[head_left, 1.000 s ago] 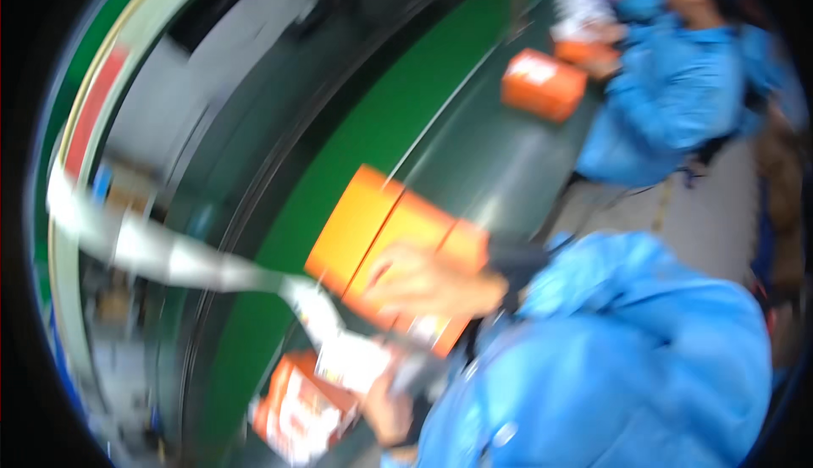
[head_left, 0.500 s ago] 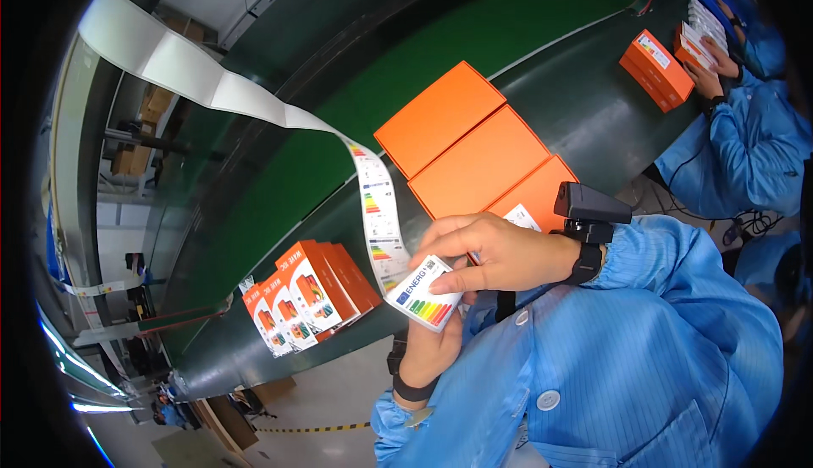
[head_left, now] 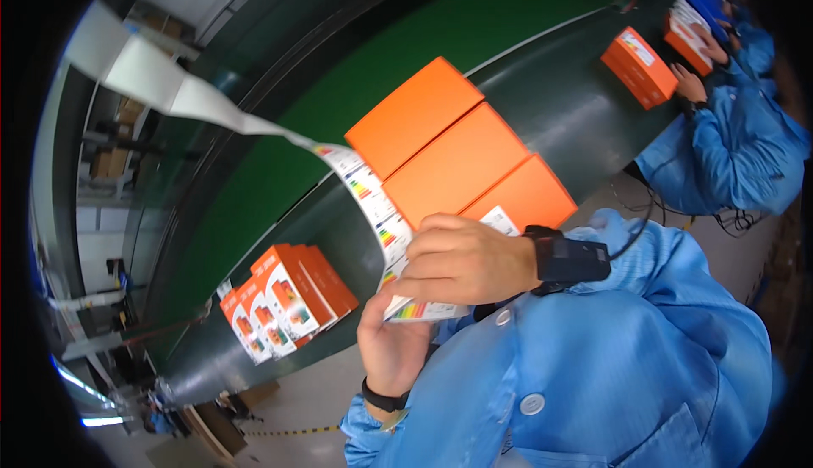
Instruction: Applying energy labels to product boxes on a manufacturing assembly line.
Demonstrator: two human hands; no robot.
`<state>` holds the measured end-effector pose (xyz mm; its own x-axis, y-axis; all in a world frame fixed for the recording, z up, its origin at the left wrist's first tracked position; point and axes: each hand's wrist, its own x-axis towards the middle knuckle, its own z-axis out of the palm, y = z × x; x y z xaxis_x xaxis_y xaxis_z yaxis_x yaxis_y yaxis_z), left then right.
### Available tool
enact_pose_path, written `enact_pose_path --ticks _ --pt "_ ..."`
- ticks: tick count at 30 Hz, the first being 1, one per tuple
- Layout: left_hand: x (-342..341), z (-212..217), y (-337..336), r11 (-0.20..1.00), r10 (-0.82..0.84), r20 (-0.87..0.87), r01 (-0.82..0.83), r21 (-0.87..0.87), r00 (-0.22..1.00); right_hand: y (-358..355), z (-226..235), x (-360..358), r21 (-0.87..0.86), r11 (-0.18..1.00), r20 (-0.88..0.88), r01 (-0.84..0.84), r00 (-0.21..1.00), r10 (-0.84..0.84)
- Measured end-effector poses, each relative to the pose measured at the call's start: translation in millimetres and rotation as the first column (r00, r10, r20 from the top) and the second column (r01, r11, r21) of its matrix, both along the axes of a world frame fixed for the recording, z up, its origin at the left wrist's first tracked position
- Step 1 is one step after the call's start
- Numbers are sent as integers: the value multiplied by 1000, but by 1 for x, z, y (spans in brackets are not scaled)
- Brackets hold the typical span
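My left hand (head_left: pixel 394 349) is closed around a folded stack of energy labels (head_left: pixel 428 311), gripping it from below near my chest. Over the top of the stack curls my right hand (head_left: pixel 466 260), its fingers closed on the labels where the strip comes in; the fingertips are partly hidden. From the stack the long label strip (head_left: pixel 366 187) runs up to the far left, printed with coloured bars near my hands and blank white beyond. Just past my right hand lie orange boxes (head_left: pixel 457 163) side by side, the nearest bearing a white sticker (head_left: pixel 497 220).
On the left of the dark green bench (head_left: pixel 550 70) stand several orange-and-white boxes (head_left: pixel 288 299) with printed fronts. At the far right a co-worker in a blue smock (head_left: pixel 745 146) handles orange boxes (head_left: pixel 641 70). A green conveyor belt (head_left: pixel 373 61) runs behind the bench.
My right hand has turned and closed over the stack, covering much of the top label. The stack has tilted flatter, and the strip now bends in beside the orange boxes.
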<state>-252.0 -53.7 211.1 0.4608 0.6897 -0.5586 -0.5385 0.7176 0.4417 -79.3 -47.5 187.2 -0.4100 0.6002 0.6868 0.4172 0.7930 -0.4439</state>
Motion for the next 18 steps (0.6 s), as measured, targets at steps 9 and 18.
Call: enact_pose_path --ticks 9,18 --pt "-10 -13 13 999 -38 129 34 28 991 -5 8 -9 20 996 -234 -88 968 91" --pt "-78 -29 62 869 439 -140 -380 316 888 46 21 46 -684 644 -497 -343 865 -67"
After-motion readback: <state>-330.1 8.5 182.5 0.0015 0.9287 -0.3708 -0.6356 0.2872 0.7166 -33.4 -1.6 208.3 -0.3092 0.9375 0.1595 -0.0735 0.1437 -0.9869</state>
